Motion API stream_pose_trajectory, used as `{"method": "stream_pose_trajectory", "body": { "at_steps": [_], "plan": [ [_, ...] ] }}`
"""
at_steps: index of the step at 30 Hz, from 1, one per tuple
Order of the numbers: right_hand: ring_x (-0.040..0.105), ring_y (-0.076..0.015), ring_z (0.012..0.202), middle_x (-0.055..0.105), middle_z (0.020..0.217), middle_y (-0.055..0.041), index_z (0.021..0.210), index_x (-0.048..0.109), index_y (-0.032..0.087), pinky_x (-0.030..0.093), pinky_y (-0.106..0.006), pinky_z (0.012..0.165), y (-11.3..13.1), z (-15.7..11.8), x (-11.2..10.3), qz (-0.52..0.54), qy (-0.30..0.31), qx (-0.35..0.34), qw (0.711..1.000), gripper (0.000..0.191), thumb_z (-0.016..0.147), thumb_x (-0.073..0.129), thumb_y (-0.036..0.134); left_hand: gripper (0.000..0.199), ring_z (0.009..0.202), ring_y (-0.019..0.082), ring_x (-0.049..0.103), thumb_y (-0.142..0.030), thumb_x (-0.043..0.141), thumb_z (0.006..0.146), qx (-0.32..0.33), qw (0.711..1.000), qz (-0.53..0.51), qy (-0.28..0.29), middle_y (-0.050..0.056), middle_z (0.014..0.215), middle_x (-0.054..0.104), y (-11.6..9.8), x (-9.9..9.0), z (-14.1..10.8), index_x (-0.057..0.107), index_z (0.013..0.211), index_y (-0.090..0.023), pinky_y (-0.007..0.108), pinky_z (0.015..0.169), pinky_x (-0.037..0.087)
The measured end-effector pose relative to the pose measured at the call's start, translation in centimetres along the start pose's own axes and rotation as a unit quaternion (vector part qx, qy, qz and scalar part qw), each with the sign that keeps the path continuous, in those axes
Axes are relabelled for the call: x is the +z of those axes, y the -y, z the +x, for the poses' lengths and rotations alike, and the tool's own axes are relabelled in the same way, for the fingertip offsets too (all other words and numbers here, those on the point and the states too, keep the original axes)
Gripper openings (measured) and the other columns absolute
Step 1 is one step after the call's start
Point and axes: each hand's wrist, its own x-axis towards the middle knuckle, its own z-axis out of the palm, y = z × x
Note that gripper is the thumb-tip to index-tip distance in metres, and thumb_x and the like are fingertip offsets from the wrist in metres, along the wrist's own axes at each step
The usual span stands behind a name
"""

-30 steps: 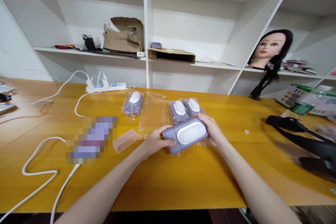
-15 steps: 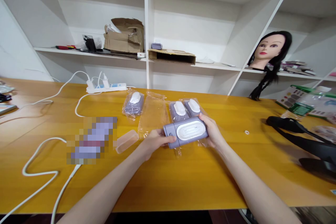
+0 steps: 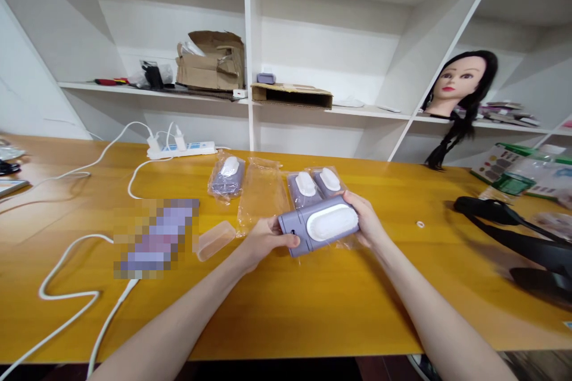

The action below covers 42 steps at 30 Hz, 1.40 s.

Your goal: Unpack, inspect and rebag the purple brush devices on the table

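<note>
R hand (image 3: 366, 218) & purple device (image 3: 322, 226) shifted sl. right vs prev

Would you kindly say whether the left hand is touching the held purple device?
Touching: the head view shows the left hand gripping one end of the purple device, thumb on its surface.

The single camera sits on the person's head and faces forward and down. It looks over the wooden table (image 3: 339, 315) at middle distance, with the left hand (image 3: 263, 241) and the right hand (image 3: 365, 220) near the centre. The forearms (image 3: 192, 312) enter from the lower edge. Farther away, white shelves (image 3: 249, 30) fill the upper part of this wide view.
</note>
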Motion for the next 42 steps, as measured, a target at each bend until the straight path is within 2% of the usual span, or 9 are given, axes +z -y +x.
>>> {"method": "stream_pose_trajectory", "body": {
  "at_steps": [23, 30, 34, 35, 36, 39, 42],
  "plan": [
    [0.054, -0.0145, 0.053, 0.064, 0.061, -0.0022, 0.073, 0.071, 0.017, 0.041, -0.024, 0.05, 0.2, 0.2, -0.4, -0.03, 0.002, -0.031, 0.999, 0.03, 0.066, 0.07, 0.046, 0.039, 0.081, 0.019, 0.063, -0.027, 0.081, 0.053, 0.009, 1.0, 0.018, -0.013, 0.006, 0.086, 0.072, 0.2, 0.2, -0.1, 0.069, 0.089, -0.014, 0.028, 0.074, 0.046],
    [0.047, -0.012, 0.052, 0.058, 0.059, -0.0001, 0.07, 0.07, 0.017, 0.036, -0.023, 0.049, 0.2, 0.3, -0.4, -0.025, -0.024, -0.06, 0.998, 0.03, 0.064, 0.071, 0.046, 0.045, 0.101, 0.022, 0.062, -0.029, 0.075, 0.064, 0.031, 0.997, 0.015, -0.066, 0.009, 0.108, 0.068, 0.0, 1.9, -0.4, 0.062, 0.104, -0.015, 0.032, 0.087, 0.047],
    [0.046, -0.0115, 0.053, 0.057, 0.059, 0.0006, 0.07, 0.069, 0.017, 0.034, -0.023, 0.05, 0.2, 0.2, -0.2, -0.018, -0.038, -0.074, 0.996, 0.029, 0.063, 0.071, 0.046, 0.07, 0.102, 0.021, 0.061, -0.027, 0.077, 0.061, 0.058, 0.996, 0.013, -0.07, 0.008, 0.122, 0.06, -0.1, 2.3, -0.6, 0.046, 0.124, -0.021, 0.03, 0.085, 0.047],
    [0.045, -0.0117, 0.053, 0.057, 0.059, 0.0007, 0.07, 0.069, 0.018, 0.034, -0.023, 0.05, 0.1, 0.1, 0.0, -0.018, -0.042, -0.077, 0.996, 0.029, 0.063, 0.071, 0.046, 0.071, 0.101, 0.02, 0.06, -0.029, 0.075, 0.063, 0.068, 0.994, 0.017, -0.083, 0.007, 0.121, 0.059, -0.1, 2.4, -0.6, 0.042, 0.126, -0.023, 0.029, 0.083, 0.047],
    [0.045, -0.0119, 0.053, 0.057, 0.059, 0.0009, 0.07, 0.069, 0.018, 0.033, -0.024, 0.05, 0.0, 0.0, 0.2, -0.022, -0.045, -0.08, 0.996, 0.029, 0.063, 0.07, 0.046, 0.063, 0.097, 0.019, 0.06, -0.032, 0.071, 0.068, 0.079, 0.99, 0.032, -0.11, 0.005, 0.117, 0.061, 0.0, 2.4, -0.6, 0.043, 0.124, -0.023, 0.028, 0.081, 0.047],
    [0.043, -0.0127, 0.052, 0.056, 0.059, 0.0011, 0.07, 0.068, 0.019, 0.032, -0.025, 0.05, -0.3, -0.7, 1.2, -0.052, -0.053, -0.097, 0.992, 0.028, 0.065, 0.069, 0.047, 0.022, 0.082, 0.016, 0.055, -0.039, 0.051, 0.083, 0.11, 0.961, 0.106, -0.228, -0.001, 0.085, 0.061, 0.2, 2.3, -0.5, 0.057, 0.094, -0.021, 0.025, 0.073, 0.041],
    [0.042, -0.0132, 0.054, 0.054, 0.06, 0.0015, 0.072, 0.068, 0.021, 0.031, -0.025, 0.052, -0.5, -1.9, 2.5, -0.09, -0.046, -0.124, 0.987, 0.026, 0.068, 0.066, 0.047, 0.028, 0.068, 0.014, 0.046, -0.04, 0.044, 0.085, 0.12, 0.935, 0.133, -0.305, -0.003, 0.065, 0.048, 0.2, 1.9, -0.3, 0.05, 0.066, -0.021, 0.025, 0.066, 0.035]
  ]
}}
